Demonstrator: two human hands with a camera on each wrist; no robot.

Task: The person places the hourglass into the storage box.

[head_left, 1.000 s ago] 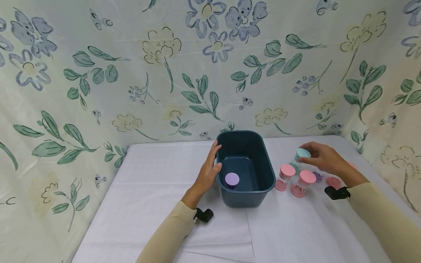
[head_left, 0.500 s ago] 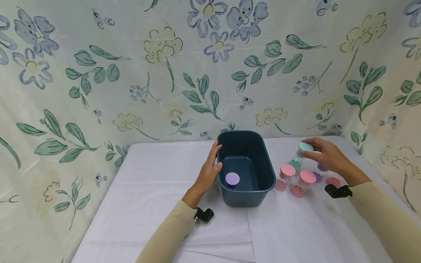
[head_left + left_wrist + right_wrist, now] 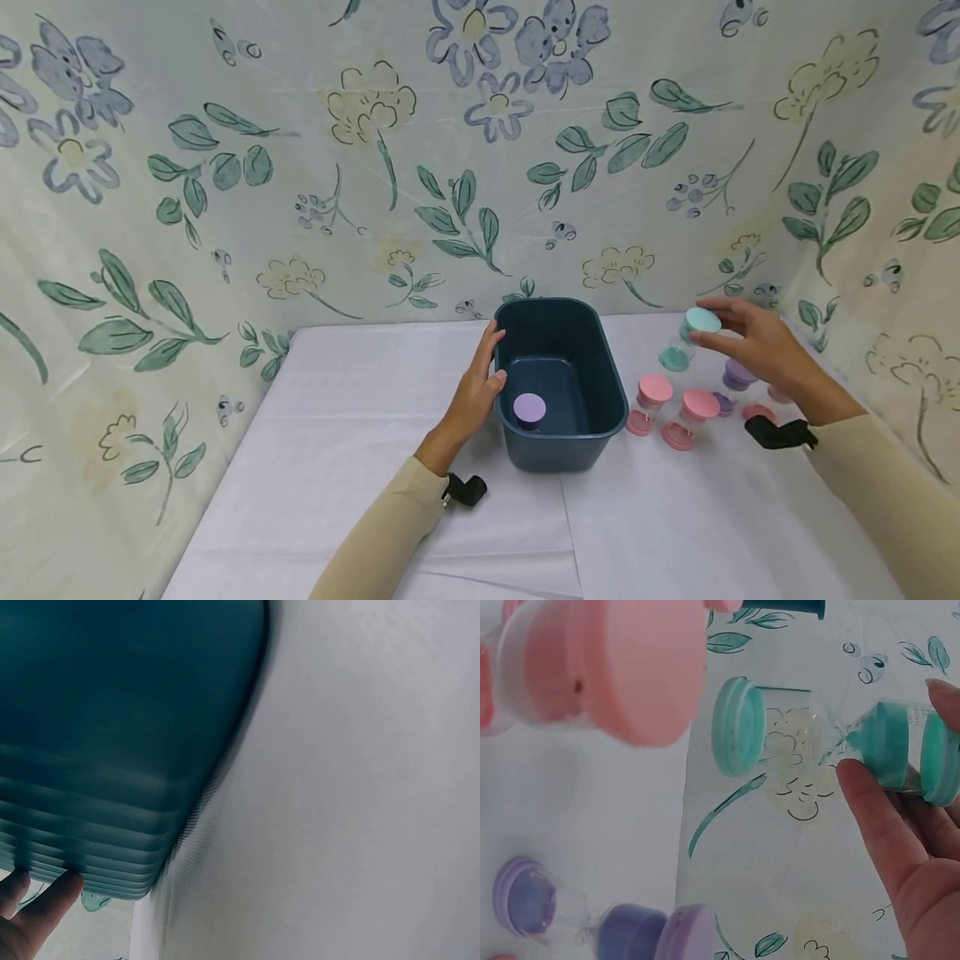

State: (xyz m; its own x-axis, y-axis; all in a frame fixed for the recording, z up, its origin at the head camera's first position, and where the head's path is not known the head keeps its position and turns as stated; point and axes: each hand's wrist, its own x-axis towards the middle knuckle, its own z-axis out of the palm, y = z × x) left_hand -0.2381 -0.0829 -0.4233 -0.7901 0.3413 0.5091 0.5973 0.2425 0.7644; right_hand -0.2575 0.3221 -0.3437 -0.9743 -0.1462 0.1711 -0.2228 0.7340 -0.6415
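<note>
In the head view my right hand (image 3: pixel 757 337) pinches a teal sand timer (image 3: pixel 702 321) by its upper end, behind the other timers. The right wrist view shows its clear glass, with teal sand (image 3: pixel 889 742) in the half at the fingers. My left hand (image 3: pixel 472 387) rests against the left side of a dark teal bin (image 3: pixel 558 457), fingers extended along the rim. Seen from the left wrist, the fingertips (image 3: pixel 69 883) touch the ribbed outer wall. Inside the bin stands a purple-capped timer (image 3: pixel 529 408), its lower part hidden by the front wall.
Two pink sand timers, one nearer the bin (image 3: pixel 653 392) and one to its right (image 3: pixel 699 406), stand right of the bin. A purple timer (image 3: pixel 738 375) and a pink one (image 3: pixel 780 393), partly hidden by the right hand, are farther right. Floral cloth (image 3: pixel 450 167) hangs behind the white table (image 3: pixel 360 433).
My right hand has moved up and slightly right in the head view, taking the teal timer away from the pink ones and uncovering the purple timer. The left hand and bin have stayed put.
</note>
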